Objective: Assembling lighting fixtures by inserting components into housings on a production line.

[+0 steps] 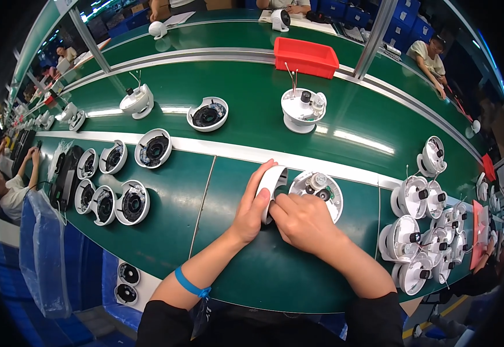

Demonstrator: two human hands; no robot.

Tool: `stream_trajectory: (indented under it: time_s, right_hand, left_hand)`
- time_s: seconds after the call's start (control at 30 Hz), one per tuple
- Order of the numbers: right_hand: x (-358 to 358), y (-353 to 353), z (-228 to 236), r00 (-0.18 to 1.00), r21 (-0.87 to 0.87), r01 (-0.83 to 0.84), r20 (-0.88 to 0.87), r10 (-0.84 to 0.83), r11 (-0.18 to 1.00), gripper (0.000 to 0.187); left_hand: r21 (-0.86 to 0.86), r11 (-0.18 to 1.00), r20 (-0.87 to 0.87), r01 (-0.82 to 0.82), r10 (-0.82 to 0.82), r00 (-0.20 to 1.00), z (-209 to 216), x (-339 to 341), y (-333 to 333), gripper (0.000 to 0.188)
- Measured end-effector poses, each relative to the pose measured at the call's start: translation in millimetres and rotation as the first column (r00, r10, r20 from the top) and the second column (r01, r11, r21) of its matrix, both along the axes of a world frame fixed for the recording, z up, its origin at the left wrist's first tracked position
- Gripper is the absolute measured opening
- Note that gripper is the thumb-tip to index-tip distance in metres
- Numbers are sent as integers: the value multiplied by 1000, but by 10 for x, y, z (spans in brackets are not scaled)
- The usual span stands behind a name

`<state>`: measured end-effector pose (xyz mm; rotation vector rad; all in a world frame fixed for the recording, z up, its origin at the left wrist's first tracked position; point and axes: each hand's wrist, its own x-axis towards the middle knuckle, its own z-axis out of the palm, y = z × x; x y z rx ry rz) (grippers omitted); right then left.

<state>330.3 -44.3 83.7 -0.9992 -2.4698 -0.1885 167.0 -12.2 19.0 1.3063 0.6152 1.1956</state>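
My left hand [252, 211], a blue band on its wrist, holds a white curved camera housing shell [273, 178] on edge, thumb and fingers round its outside. Curled fingers of my right hand [304, 222] reach to the shell's inner side; what they pinch, if anything, is hidden. Just behind the right hand lies an open white camera half [334, 191] with a clear-and-white motor-like part and a black round piece inside. My right hand overlaps its near edge.
Several white shells with black rings [133, 202] lie on the left of the green bench. Open camera halves [405, 237] crowd the right. On the green belt beyond are a camera half with wires [304, 110], a shell [208, 114] and a red bin [306, 56]. Other people work around.
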Motion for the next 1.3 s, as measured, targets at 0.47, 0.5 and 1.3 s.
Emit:
stream_trajectory:
  time_s: [0.47, 0.5, 1.3]
  right_hand:
    - [954, 254, 418, 799, -870, -433, -491, -346, 234, 38]
    - [980, 281, 344, 793, -842, -479, -536, -290, 249, 38]
    - [1460, 1712, -420, 248, -274, 659, -800, -546, 701, 42]
  left_hand:
    - [-420, 907, 362, -4, 172, 916, -22, 202, 91, 61]
    - [-436, 899, 367, 29, 148, 918, -50, 214, 115, 61]
    - [523, 640, -342, -562, 762, 550, -102, -497, 874, 51]
